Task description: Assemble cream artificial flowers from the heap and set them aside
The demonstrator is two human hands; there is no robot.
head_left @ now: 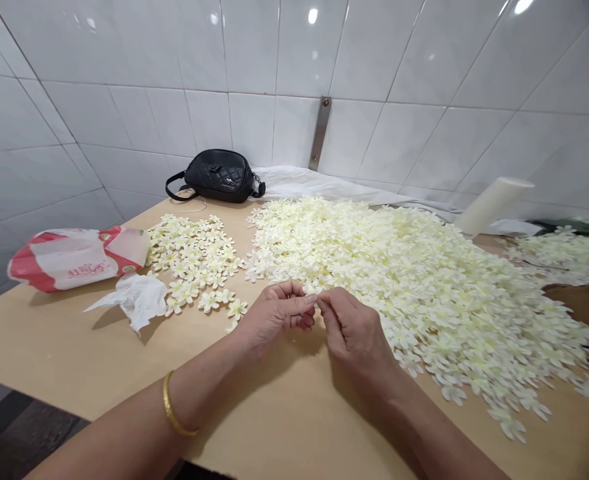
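Observation:
My left hand [279,310], with a gold bangle [170,407] on its wrist, is closed in a pinch in front of the flower heap. A pale yellow-white artificial flower [311,289] shows partly at its fingertips. Thumb and forefinger of my right hand [357,327] are pressed together right against the left fingertips; what they pinch is too small and hidden to make out. Behind both hands spreads a large heap of artificial flowers [374,247]. To the left lies a smaller, flatter group of the same flowers [194,257].
On the wooden table [269,413] a red and white tissue pack [82,257] lies at left, a crumpled tissue [137,300] beside it. A black bag [219,175] rests near the tiled wall. A white roll [494,203] leans behind the heap. Something brown [587,300] is at right.

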